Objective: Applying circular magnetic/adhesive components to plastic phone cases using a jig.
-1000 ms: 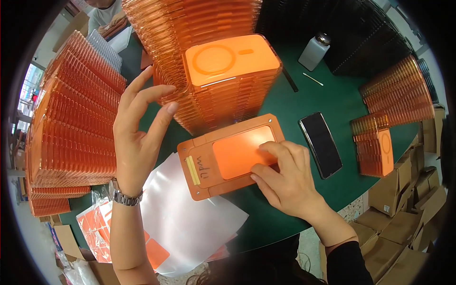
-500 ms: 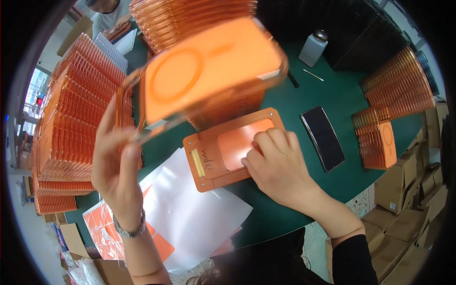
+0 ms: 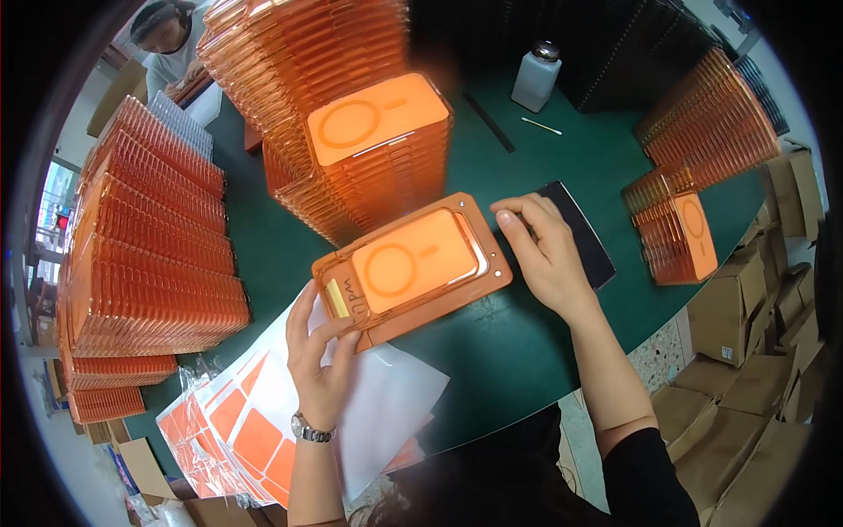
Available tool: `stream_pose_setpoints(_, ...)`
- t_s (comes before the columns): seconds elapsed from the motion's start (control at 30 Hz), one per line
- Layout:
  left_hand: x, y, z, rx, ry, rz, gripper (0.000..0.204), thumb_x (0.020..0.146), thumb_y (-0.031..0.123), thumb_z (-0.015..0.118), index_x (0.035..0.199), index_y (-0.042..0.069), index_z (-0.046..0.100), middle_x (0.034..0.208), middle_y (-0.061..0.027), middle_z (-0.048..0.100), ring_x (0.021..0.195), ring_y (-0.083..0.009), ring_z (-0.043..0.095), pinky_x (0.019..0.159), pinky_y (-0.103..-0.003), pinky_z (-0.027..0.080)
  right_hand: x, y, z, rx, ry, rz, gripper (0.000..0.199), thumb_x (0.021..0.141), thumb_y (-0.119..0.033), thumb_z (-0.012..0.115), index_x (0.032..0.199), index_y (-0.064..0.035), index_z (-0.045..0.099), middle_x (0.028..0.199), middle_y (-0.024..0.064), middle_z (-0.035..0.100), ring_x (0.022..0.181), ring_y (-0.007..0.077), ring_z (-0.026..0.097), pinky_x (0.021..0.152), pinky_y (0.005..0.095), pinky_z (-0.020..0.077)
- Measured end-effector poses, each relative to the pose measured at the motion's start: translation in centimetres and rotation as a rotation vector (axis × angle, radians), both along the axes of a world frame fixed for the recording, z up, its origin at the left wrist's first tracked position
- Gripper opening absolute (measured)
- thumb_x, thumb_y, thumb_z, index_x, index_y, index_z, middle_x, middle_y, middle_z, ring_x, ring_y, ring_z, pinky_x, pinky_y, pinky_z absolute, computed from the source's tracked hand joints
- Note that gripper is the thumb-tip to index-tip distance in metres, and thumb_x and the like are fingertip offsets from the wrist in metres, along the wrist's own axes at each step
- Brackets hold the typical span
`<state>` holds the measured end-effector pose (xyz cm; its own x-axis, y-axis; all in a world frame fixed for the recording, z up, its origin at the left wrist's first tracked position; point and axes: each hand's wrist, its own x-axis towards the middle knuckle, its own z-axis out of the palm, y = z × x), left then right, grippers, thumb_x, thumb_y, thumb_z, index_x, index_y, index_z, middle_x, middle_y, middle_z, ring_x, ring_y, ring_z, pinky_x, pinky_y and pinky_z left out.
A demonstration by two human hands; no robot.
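A clear phone case with an orange back panel and a ring mark (image 3: pixel 421 263) lies over a brown-orange jig plate (image 3: pixel 413 329) on the table. My left hand (image 3: pixel 320 356) grips the case's left end, fingers and thumb at its lower left corner beside a yellow tape strip (image 3: pixel 337 299). Just right of the plate, my right hand (image 3: pixel 546 259) hovers with loosely bent fingers and a small gap between thumb and forefinger; nothing shows in it. Part of a black smartphone (image 3: pixel 587 237) is hidden behind that hand.
Stacked orange cases (image 3: pixel 378 123) stand behind the plate, with more stacks (image 3: pixel 158 255) at left and a small group (image 3: pixel 676 233) at right. A pump bottle (image 3: pixel 536 77) and cotton swab (image 3: pixel 541 126) lie beyond. Orange-panel sheets (image 3: pixel 246 422) sit near left. Another person (image 3: pixel 180 53) works far left.
My left hand has brought the case down onto the jig plate, over the orange panel there. My right hand has lifted off that panel and moved right.
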<state>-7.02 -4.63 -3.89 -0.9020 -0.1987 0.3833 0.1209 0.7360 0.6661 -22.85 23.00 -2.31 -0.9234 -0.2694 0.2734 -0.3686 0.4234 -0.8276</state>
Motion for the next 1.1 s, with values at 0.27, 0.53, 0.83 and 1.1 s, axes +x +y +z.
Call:
stream_pose_setpoints(0.27,-0.3,0.8,0.9,-0.074,-0.034,-0.024,0.054,0.091,0.019,0.069,0.141,0.003,0.054,0.145,-0.0215,0.054,0.138,-0.0360,0.048,0.111,-0.046,0.040,-2.2,-1.6,-1.0,-0.183,-0.555,0.097,0.055,0.098,-0.042,0.066,0.112,0.0111,0.066,0.100,0.0164,0.072,0.093,0.0176,0.067,0.085,0.0282,0.0517)
stream_pose_setpoints(0.53,-0.6,0.5,1.9,0.581,-0.371,0.075,0.075,0.097,0.017,0.069,0.159,0.006,0.029,0.097,-0.0016,0.061,0.080,-0.0080,0.052,0.081,-0.026,0.042,-3.2,-1.9,-0.8,-0.254,-0.738,0.130,0.040,0.094,-0.042,0.072,0.095,-0.0025,0.066,0.076,0.0020,0.061,0.070,0.0080,0.054,0.070,0.0220,0.0443)
stream_pose_setpoints(0.83,-0.5,-0.7,1.9,0.396,-0.503,0.037,0.071,0.094,0.023,0.072,0.158,0.015,0.040,0.110,-0.0047,0.051,0.104,-0.0139,0.046,0.088,-0.026,0.038,-1.6,0.0,2.4,0.445,-0.020,0.379,0.086,0.074,-0.054,0.085,0.144,-0.0126,0.057,0.131,0.0147,0.052,0.131,0.0299,0.042,0.110,0.0405,0.0375)
stream_pose_setpoints(1.1,-2.4,-1.1,4.1,-0.288,-0.201,-0.143,0.089,0.082,0.035,0.082,0.156,0.011,0.039,0.147,-0.0198,0.041,0.139,-0.0353,0.038,0.118,-0.048,0.028,-1.7,0.2,2.8,0.470,0.158,0.366,0.088,0.071,-0.051,0.086,0.144,-0.0115,0.056,0.145,0.0188,0.047,0.137,0.0348,0.039,0.113,0.0463,0.0328)
